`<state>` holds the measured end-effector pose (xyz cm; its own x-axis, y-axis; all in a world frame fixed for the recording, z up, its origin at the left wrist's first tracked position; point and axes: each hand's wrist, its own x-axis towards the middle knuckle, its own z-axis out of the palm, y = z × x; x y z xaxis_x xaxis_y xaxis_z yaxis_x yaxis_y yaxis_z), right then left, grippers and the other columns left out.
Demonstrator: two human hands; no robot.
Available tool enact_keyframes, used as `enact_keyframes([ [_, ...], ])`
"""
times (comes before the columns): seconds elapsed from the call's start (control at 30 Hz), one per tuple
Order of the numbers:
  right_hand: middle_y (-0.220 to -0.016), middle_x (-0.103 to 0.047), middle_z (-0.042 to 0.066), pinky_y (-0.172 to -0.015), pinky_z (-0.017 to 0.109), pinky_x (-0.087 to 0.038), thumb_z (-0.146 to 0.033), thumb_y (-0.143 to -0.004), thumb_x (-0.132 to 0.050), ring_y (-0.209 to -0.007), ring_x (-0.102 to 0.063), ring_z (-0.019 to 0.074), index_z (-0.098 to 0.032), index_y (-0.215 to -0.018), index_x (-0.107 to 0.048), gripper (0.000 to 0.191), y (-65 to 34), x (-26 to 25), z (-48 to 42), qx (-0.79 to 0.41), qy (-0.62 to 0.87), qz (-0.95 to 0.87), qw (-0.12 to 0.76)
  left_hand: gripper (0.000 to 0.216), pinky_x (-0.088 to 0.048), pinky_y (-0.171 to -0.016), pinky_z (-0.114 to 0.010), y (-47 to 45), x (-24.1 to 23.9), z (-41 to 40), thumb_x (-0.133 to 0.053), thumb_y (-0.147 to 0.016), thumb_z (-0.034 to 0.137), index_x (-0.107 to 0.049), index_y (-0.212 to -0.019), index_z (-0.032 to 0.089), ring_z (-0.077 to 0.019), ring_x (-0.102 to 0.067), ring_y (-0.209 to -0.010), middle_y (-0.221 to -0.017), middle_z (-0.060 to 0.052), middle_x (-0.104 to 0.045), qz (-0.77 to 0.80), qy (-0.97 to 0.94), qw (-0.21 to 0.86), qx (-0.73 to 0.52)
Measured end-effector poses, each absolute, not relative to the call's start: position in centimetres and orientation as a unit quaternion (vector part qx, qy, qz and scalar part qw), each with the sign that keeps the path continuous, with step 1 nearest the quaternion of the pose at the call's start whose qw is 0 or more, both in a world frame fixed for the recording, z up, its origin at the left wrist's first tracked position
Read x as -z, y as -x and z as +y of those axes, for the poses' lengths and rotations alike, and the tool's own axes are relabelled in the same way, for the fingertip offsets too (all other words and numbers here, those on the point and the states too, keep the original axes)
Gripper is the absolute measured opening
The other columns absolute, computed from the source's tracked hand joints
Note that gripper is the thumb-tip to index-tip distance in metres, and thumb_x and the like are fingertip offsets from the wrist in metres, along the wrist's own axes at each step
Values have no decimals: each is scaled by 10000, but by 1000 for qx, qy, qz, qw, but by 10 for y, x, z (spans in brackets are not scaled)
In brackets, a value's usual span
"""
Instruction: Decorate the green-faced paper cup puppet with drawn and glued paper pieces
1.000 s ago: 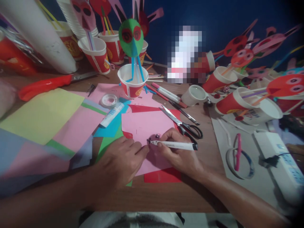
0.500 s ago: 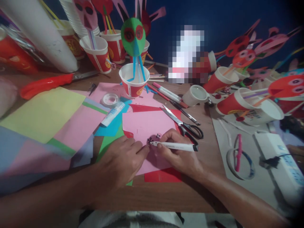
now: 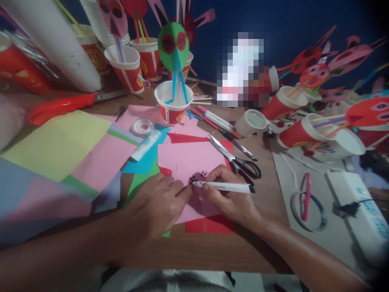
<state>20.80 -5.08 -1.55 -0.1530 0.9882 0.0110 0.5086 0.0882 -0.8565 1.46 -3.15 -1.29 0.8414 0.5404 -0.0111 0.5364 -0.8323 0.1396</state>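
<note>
A pink paper sheet (image 3: 188, 156) lies on the wooden table in front of me. My right hand (image 3: 232, 198) grips a white marker (image 3: 226, 187) with its tip on a small black drawing at the sheet's middle. My left hand (image 3: 154, 207) rests on the sheet's left part, fingers curled, index fingertip pressing the paper next to the marker tip. Black-handled scissors (image 3: 240, 160) lie just beyond my right hand.
Coloured paper sheets (image 3: 60, 150) cover the left. A tape roll (image 3: 142, 127), a glue tube (image 3: 146, 146) and a cup with a green paper face (image 3: 174, 101) stand behind. Red cups with paper figures (image 3: 306, 129) crowd the right, by a power strip (image 3: 358, 211).
The view has shifted slightly; my hands and the marker stay in nearly the same place on the pink paper.
</note>
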Motion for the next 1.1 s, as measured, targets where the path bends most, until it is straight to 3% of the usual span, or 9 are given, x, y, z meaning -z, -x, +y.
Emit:
enact_keyframes([
  [0.8,-535,-526,-47,-399,176,-330,-239,-779,-555,-420,-412,61,-183,-721,-488,105,-208,14,-50,-339,570,-679,314,166,-353,-615,-357,-15,14,-32,-460,-813,162,-533,-962,162,-199,-515,-673,-728,-30,-560,281,-957,67,-16],
  [1.1,-570,-563,-34,-446,188,-384,-232,-783,-554,-467,-477,78,-186,-731,-485,98,-209,16,-51,-361,557,-675,321,166,-360,-614,-359,-15,12,-31,-472,-810,169,-533,-965,162,-203,-523,-679,-738,-33,-565,278,-958,73,-19],
])
